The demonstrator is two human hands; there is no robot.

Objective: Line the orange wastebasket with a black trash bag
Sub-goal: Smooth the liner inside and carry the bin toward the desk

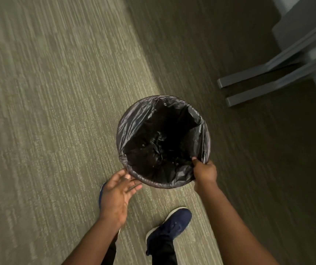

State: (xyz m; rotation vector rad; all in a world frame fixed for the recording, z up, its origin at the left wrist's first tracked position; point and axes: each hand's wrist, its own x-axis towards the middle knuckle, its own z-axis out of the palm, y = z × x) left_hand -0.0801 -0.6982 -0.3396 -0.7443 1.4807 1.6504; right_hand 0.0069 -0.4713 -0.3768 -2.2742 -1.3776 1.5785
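A round wastebasket stands on the carpet, seen from above. A black trash bag (153, 131) lines its inside and folds over the whole rim, so the orange body is hidden. My right hand (205, 172) grips the rim at the near right, thumb inside the bag. At the near left edge, my left hand (118, 192) is spread open, fingertips touching or just below the bagged rim, holding nothing.
The floor is striped green-grey carpet (57, 111). Grey metal furniture legs (268, 81) rest on the floor at the upper right, apart from the basket. My dark blue shoe (169, 224) stands just behind the basket.
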